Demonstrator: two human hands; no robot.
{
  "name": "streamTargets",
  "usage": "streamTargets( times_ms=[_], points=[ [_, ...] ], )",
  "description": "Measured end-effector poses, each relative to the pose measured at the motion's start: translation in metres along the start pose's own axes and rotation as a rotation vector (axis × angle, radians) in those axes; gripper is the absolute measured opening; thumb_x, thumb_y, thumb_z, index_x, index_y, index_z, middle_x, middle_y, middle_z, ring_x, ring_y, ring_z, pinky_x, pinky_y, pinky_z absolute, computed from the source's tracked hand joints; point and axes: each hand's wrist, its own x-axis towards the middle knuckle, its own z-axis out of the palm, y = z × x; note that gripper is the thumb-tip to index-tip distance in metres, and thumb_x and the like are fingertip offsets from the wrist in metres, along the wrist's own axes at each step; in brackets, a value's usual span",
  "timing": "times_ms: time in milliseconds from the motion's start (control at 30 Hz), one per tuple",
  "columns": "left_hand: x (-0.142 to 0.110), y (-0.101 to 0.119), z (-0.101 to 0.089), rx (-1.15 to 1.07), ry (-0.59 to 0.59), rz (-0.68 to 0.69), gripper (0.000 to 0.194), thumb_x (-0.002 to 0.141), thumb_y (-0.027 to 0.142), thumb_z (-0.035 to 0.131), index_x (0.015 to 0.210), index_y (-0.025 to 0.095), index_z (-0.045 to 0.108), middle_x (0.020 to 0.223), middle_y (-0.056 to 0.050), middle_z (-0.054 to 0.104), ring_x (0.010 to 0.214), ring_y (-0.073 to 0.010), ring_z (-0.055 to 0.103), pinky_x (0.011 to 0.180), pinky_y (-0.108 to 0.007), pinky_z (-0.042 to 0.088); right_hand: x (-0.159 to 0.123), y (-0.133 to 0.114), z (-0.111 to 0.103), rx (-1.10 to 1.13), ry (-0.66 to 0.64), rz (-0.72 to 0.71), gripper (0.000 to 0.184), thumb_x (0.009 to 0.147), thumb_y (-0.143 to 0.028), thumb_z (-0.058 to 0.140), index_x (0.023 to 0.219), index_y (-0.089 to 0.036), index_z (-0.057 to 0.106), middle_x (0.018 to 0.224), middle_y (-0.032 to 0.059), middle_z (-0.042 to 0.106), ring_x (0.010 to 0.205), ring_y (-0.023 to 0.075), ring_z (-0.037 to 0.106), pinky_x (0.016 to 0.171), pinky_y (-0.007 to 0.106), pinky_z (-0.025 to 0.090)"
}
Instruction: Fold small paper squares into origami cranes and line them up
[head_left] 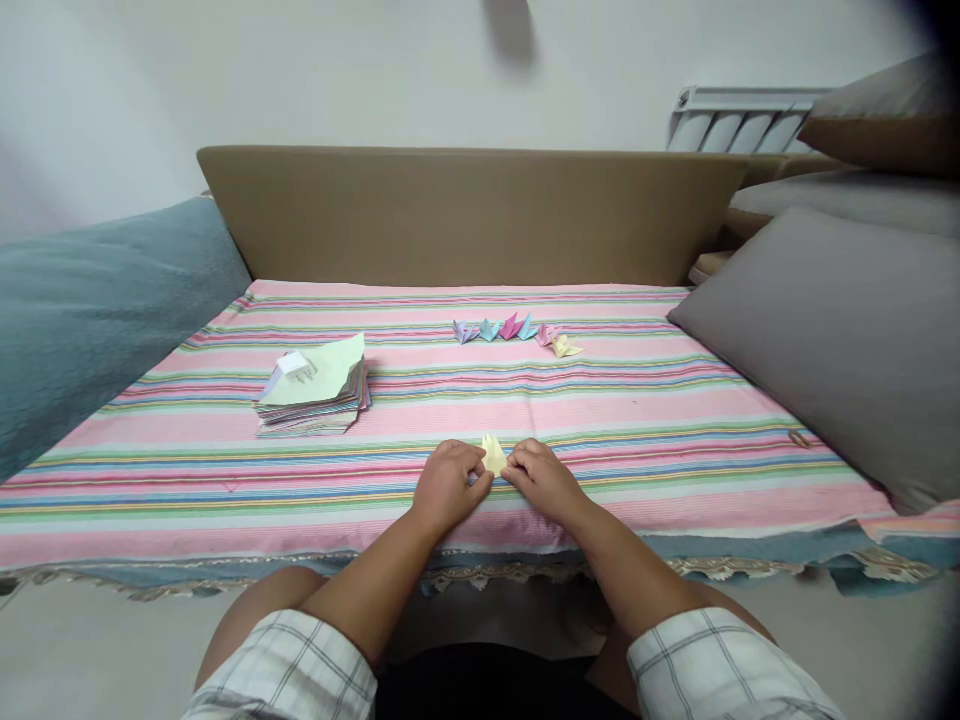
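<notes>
Lying under the hands — striped cloth — brown backrest beyond.

Diffuse light brightens the smooth white wall, with one soft shadow; the view's right corners are black. Near the front edge of the striped pink cloth, the small pale-yellow folded paper seems blurred.

Stacked grey cushions partly hide a white radiator.

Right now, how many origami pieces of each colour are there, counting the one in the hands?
Purple origami: 1
Blue origami: 2
Pink origami: 2
Yellow origami: 2, counting the yellow piece between left hand and right hand
Total: 7
</notes>
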Motion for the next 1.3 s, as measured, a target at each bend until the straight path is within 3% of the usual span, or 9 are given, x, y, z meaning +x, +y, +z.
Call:
streamTargets(
  times_ms=[133,200,333,567,733,1067,1300],
  points=[
    [0.0,-0.001,-0.002,-0.02,-0.013,0.007,0.011,0.074,0.021,0.058,0.063,0.02,0.061,0.09,-0.004,0.068,0.09,-0.0198,0.059,0.084,-0.036,0.041,-0.001,0.0,-0.004,0.05,-0.036,-0.023,0.004,0.077,-0.024,0.061,0.079,-0.021,0.061,0.089,0.0038,0.054,0.09,0.0186,0.05,0.081,0.033,0.039],
    [0.0,-0.001,-0.003,-0.021,-0.029,0.01,0.008,0.074,0.023,0.059,0.066,0.02,0.061,0.09,-0.004,0.068,0.09,-0.02,0.058,0.084,-0.036,0.041,-0.001,0.001,-0.005,0.068,-0.042,-0.044,0.011,0.074,-0.024,0.064,0.085,-0.022,0.063,0.092,0.0042,0.054,0.092,0.0194,0.05,0.083,0.034,0.039],
    [0.0,0.0,-0.004,-0.007,-0.058,0.037,0.01,0.072,0.029,0.064,0.078,0.022,0.064,0.087,-0.003,0.067,0.088,-0.0197,0.057,0.083,-0.035,0.04,-0.001,0.003,-0.001,0.016,-0.017,-0.063,0.006,0.078,-0.024,0.061,0.082,-0.022,0.065,0.09,0.0047,0.055,0.091,0.0197,0.049,0.081,0.035,0.039],
    [-0.001,0.003,-0.001,0.09,-0.036,0.011,0.011,0.075,0.03,0.061,0.069,0.023,0.066,0.095,-0.002,0.067,0.088,-0.02,0.055,0.08,-0.036,0.039,0.0,0.0,0.004,-0.082,-0.012,-0.075,0.007,0.082,-0.023,0.057,0.077,-0.02,0.061,0.09,0.0052,0.056,0.09,0.0201,0.046,0.08,0.034,0.038],
    [-0.001,0.006,-0.002,0.112,-0.048,-0.021,0.012,0.075,0.028,0.06,0.067,0.022,0.065,0.097,-0.003,0.067,0.088,-0.0202,0.054,0.081,-0.037,0.039,0.001,0.002,0.001,-0.011,-0.024,-0.086,0.008,0.082,-0.025,0.057,0.077,-0.021,0.062,0.088,0.0043,0.056,0.088,0.0191,0.048,0.08,0.033,0.038],
    [0.002,0.004,-0.003,-0.01,-0.031,-0.13,0.013,0.072,0.024,0.059,0.061,0.022,0.065,0.086,-0.002,0.071,0.088,-0.0197,0.06,0.082,-0.034,0.042,0.004,-0.003,-0.001,0.071,-0.018,0.036,0.02,0.082,-0.026,0.052,0.065,-0.019,0.06,0.083,0.004,0.055,0.085,0.018,0.051,0.079,0.032,0.039],
    [0.004,0.006,-0.001,-0.02,-0.013,-0.192,0.02,0.07,0.022,0.058,0.051,0.021,0.061,0.069,-0.001,0.068,0.085,-0.0198,0.061,0.079,-0.033,0.043,0.006,-0.01,0.0,0.14,0.075,0.157,0.018,0.074,-0.027,0.058,0.057,-0.02,0.058,0.075,0.0027,0.057,0.075,0.0167,0.054,0.071,0.03,0.041]
  ],
)
